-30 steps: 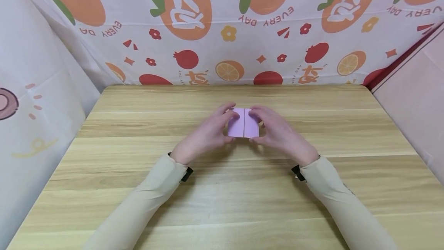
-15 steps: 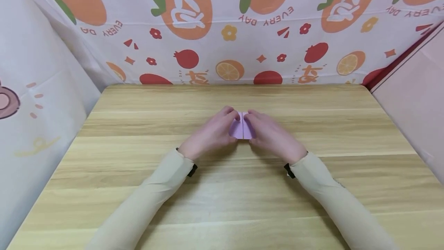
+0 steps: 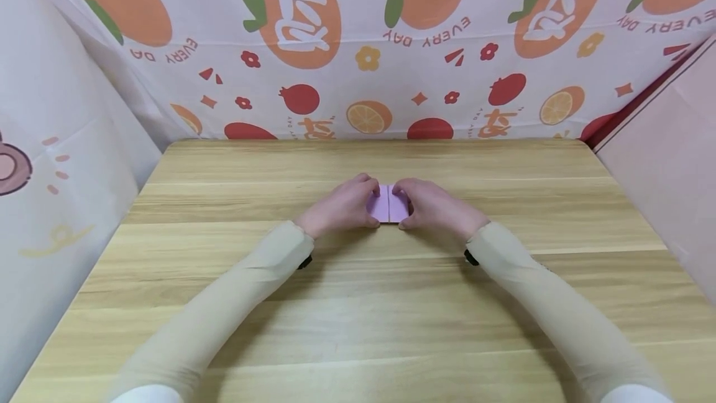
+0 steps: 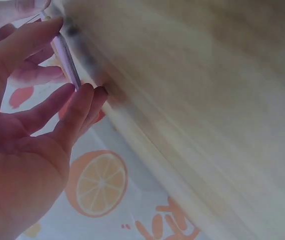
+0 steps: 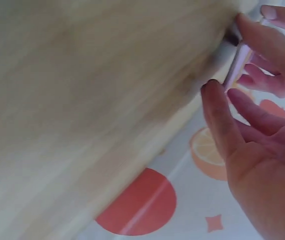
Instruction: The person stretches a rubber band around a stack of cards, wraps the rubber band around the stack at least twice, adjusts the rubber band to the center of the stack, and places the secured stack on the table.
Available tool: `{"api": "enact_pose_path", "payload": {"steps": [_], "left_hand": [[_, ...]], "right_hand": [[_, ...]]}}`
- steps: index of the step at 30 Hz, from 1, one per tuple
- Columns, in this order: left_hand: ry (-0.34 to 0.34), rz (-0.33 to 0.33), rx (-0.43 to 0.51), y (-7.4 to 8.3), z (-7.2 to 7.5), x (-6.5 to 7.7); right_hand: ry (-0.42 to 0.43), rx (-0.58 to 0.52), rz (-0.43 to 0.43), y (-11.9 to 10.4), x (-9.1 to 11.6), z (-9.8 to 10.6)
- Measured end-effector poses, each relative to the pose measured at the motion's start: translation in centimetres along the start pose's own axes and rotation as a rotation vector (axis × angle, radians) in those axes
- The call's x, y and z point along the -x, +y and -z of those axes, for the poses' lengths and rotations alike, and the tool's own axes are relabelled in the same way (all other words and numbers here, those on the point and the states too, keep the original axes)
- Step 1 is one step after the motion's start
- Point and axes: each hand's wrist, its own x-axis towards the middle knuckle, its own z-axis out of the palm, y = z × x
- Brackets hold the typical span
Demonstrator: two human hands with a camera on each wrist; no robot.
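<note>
A small folded piece of pink paper [image 3: 388, 206] with a crease down its middle sits at the centre of the wooden table [image 3: 358, 303]. My left hand [image 3: 342, 205] pinches its left half and my right hand [image 3: 433, 207] pinches its right half, fingers curled over the top edge and thumbs at the near edge. In the left wrist view the paper [image 4: 66, 61] shows edge-on between the left hand's [image 4: 37, 95] finger and thumb. The right wrist view shows the paper's edge [image 5: 238, 66] between the right hand's [image 5: 252, 95] fingertip and thumb. Most of the paper is hidden by fingers.
A fruit-printed cloth [image 3: 369, 48] hangs behind the table and continues down the left side [image 3: 50, 160]. A pale pink panel [image 3: 665, 160] stands at the right. Beige sleeves [image 3: 235, 303] cover both forearms.
Both hands have closed in over the paper and slid slightly toward me, covering more of it. The forearms have dropped lower onto the table.
</note>
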Motion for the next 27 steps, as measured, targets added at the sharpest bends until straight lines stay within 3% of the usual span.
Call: {"api": "enact_pose_path", "payload": {"steps": [6,11,16,27], "left_hand": [[-0.015,-0.013,-0.014,-0.7,-0.2,-0.3],[-0.038,-0.052,-0.02,-2.2,-0.3,-0.3],[-0.111,-0.016,-0.004,-3.3,0.4,-0.2],[-0.166,-0.003,0.012,-3.4,0.9,-0.4]], "right_hand": [[-0.031,0.016,0.043,0.9,-0.8,0.1],[-0.059,-0.002,0.08,1.6,-1.0,0.0],[-0.068,-0.011,0.088,2.0,-0.8,-0.1],[-0.069,-0.031,0.076,2.4,-0.4,0.3]]}}
